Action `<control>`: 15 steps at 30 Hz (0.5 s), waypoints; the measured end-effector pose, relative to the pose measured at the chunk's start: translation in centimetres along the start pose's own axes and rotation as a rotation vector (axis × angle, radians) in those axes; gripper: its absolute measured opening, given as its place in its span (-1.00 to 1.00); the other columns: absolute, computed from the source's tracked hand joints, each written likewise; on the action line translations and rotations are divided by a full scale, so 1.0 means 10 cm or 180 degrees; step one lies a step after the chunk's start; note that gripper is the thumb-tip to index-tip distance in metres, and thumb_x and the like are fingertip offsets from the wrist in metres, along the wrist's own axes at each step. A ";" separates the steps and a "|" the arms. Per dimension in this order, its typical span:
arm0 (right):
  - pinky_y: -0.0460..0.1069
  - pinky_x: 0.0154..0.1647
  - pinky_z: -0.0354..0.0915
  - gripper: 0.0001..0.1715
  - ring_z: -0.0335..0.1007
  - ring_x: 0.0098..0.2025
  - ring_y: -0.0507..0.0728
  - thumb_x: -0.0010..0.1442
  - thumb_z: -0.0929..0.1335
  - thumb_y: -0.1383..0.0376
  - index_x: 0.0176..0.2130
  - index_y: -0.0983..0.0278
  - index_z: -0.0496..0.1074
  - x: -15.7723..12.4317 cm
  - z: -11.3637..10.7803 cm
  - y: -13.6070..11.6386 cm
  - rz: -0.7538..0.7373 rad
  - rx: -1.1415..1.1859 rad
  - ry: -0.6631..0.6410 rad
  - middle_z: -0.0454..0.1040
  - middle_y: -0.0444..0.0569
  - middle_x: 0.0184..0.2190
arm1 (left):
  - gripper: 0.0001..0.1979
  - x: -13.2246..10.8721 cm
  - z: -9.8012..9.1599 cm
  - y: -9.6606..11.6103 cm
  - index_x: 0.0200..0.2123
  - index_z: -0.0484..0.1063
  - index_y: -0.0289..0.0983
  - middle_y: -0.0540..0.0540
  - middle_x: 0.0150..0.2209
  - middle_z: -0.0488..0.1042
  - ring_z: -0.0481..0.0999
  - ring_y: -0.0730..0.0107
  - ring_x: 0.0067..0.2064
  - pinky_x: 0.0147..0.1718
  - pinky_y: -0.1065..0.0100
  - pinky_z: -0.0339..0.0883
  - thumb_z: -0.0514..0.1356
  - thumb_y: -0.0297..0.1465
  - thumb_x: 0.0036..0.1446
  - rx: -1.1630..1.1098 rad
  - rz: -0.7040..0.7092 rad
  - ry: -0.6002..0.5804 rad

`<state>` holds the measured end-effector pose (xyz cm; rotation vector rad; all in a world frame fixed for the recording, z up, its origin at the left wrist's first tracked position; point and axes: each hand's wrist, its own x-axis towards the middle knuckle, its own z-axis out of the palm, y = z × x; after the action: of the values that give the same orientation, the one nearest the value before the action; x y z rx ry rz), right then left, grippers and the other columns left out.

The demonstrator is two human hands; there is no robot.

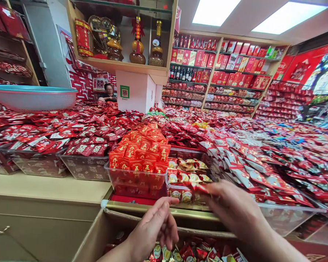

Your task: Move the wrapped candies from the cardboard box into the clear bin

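My left hand (155, 227) hovers over an open cardboard box (93, 236) of wrapped candies (186, 253); its fingers are curled loosely and nothing shows in them. My right hand (229, 207) is blurred by motion and reaches toward a clear bin (180, 191) holding red and gold candy packets (190, 176). A red wrapper (192, 187) sits at its fingertips; whether it is gripped is unclear. Beside that bin stands another clear bin (136, 180) piled with small red boxes (142, 151).
Heaps of red candy packets (262, 163) cover the long counter. A blue-rimmed basin (32, 96) sits at far left. A person (108, 92) sits behind the display. Shelves (221, 69) of red boxes and bottles line the back wall. A beige cabinet (38, 218) is at left.
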<state>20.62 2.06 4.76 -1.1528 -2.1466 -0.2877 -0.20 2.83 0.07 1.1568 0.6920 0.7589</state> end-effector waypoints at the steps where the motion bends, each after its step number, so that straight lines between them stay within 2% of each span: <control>1: -0.05 -0.39 0.20 -0.93 0.30 -0.40 0.07 0.10 0.23 0.32 -0.38 0.23 0.30 0.13 -0.01 0.07 0.0071 -0.0210 -0.0028 0.41 -0.03 -0.46 | -0.58 0.01 0.00 -0.02 -0.08 0.13 -0.31 0.02 -0.61 0.37 0.29 0.59 -0.66 -0.69 0.55 -0.04 -0.14 -0.12 0.14 0.0120 0.0001 -0.0001; 4: -0.06 -0.35 0.17 -0.87 0.28 -0.35 0.08 0.13 0.18 0.31 -0.39 0.29 0.27 0.55 0.10 0.26 0.0100 -0.0757 -0.0427 0.38 0.00 -0.41 | -0.61 0.02 -0.01 -0.08 -0.15 0.19 -0.32 0.04 -0.61 0.35 0.25 0.61 -0.67 -0.72 0.57 -0.05 -0.10 -0.13 0.12 0.0498 -0.0086 -0.0104; 8: -0.07 -0.41 0.12 -0.86 0.28 -0.36 0.10 0.13 0.16 0.38 -0.35 0.33 0.27 1.00 0.43 0.43 -0.0091 -0.1334 -0.1167 0.37 0.02 -0.40 | -0.68 0.02 -0.03 -0.11 -0.17 0.23 -0.31 0.06 -0.59 0.33 0.24 0.60 -0.64 -0.66 0.56 0.07 -0.04 -0.21 0.10 0.1214 -0.0052 -0.0121; 11: -0.08 -0.44 0.10 -0.82 0.31 -0.37 0.10 0.13 0.15 0.42 -0.35 0.35 0.30 1.18 0.68 0.53 -0.0219 -0.1345 -0.1405 0.38 0.04 -0.42 | -0.71 0.03 -0.08 -0.13 -0.13 0.23 -0.29 0.04 -0.54 0.35 0.28 0.57 -0.60 -0.61 0.54 0.13 -0.01 -0.31 0.09 0.1825 0.0140 -0.0268; 15: -0.09 -0.40 0.12 -0.79 0.33 -0.33 0.10 0.14 0.14 0.41 -0.28 0.38 0.31 1.27 0.87 0.62 -0.0262 -0.1283 -0.1591 0.39 0.08 -0.38 | -0.62 0.05 -0.15 -0.15 -0.06 0.23 -0.26 0.03 -0.50 0.40 0.29 0.54 -0.54 -0.59 0.55 0.11 0.07 -0.42 -0.01 0.2517 0.0509 -0.0530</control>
<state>16.80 18.18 5.77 -1.4837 -2.6582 -0.5340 -0.92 3.70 -1.82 1.9889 0.7889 0.5117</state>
